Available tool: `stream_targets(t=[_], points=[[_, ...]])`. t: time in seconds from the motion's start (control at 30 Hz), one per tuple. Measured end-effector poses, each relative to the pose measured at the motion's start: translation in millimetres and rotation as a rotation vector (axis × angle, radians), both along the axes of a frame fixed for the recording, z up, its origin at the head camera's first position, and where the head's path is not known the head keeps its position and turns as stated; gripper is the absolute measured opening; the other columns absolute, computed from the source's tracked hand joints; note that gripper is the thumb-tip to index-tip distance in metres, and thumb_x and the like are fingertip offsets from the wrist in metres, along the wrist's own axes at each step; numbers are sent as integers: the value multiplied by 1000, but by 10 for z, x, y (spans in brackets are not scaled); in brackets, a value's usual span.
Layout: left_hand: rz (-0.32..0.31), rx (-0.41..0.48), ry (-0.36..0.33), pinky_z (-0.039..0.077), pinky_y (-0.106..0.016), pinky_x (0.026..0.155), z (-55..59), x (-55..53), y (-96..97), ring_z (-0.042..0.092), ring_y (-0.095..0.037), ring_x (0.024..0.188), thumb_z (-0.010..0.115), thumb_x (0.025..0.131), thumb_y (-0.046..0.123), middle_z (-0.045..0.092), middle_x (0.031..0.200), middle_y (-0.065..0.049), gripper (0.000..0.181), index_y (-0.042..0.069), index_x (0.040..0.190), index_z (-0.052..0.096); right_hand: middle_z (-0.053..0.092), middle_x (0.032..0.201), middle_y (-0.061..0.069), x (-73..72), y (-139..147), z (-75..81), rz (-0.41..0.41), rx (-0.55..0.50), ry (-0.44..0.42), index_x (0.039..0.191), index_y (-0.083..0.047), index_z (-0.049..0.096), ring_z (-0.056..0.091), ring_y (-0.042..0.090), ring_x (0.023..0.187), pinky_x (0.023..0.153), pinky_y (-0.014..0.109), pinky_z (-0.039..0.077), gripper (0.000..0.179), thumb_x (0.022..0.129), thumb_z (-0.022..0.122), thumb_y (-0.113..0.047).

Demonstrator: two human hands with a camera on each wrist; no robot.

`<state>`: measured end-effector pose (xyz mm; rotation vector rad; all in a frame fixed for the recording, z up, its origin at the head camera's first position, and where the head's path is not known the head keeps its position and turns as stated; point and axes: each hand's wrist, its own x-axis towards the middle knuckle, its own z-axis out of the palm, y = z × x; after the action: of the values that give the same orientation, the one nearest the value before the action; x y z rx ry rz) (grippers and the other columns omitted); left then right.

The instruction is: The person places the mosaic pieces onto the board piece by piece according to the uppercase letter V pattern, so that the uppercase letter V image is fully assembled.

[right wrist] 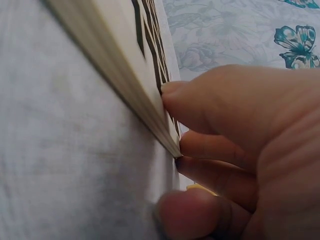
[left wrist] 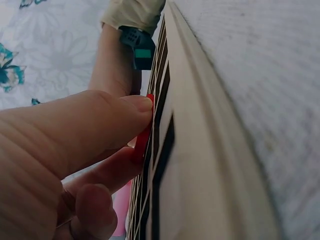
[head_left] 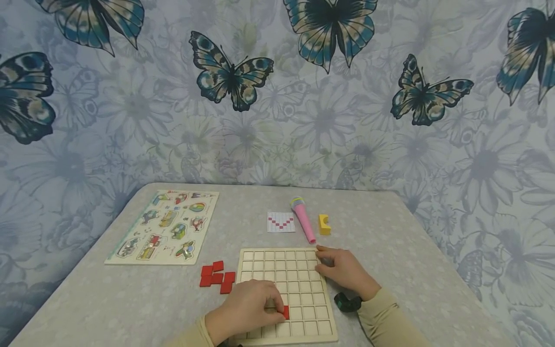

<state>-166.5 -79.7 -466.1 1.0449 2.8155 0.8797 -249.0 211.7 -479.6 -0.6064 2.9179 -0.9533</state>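
My left hand (head_left: 249,307) is over the near part of a wooden grid board (head_left: 305,300). It pinches a small red square tile (head_left: 286,312) between thumb and fingers, right at the board's cells. In the left wrist view the tile (left wrist: 143,136) stands at the grid surface, partly hidden by the thumb. My right hand (head_left: 347,271) holds the board by its far right corner. The right wrist view shows the thumb (right wrist: 185,102) on the board's top face, with other fingers at its edge.
Left of the board lie several loose red tiles (head_left: 217,278). Farther left is a picture puzzle board (head_left: 173,234). Behind the grid are a card with a red-square pattern (head_left: 281,222), a pink toy microphone (head_left: 304,220) and a yellow block (head_left: 323,224). A butterfly-patterned wall stands behind the table.
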Motion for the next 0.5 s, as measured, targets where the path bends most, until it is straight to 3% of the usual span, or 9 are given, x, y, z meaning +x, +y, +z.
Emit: stream_targets(t=[0.13, 0.4, 0.5], points=[[-12, 6, -9, 41, -17, 59, 0, -4, 1, 51, 7, 69, 87, 81, 37, 62, 86, 29, 15, 37, 75, 73, 62, 145, 7, 3, 7, 2, 0, -27, -17, 132, -7, 70, 33, 5, 58, 60, 24, 38, 43, 93, 77, -27], [-21, 4, -2, 42, -17, 61, -37, -22, 7, 53, 9, 73, 87, 81, 36, 62, 87, 29, 16, 39, 76, 72, 62, 145, 6, 1, -3, 4, -10, -14, -12, 131, -7, 71, 36, 6, 66, 75, 27, 40, 44, 93, 77, -27], [-21, 2, -14, 43, -17, 62, -32, -23, 11, 55, 9, 75, 87, 80, 36, 62, 89, 30, 15, 39, 77, 73, 62, 145, 6, 2, -5, 5, -9, -24, -19, 131, -7, 71, 31, 6, 64, 70, 25, 39, 44, 93, 77, -27]])
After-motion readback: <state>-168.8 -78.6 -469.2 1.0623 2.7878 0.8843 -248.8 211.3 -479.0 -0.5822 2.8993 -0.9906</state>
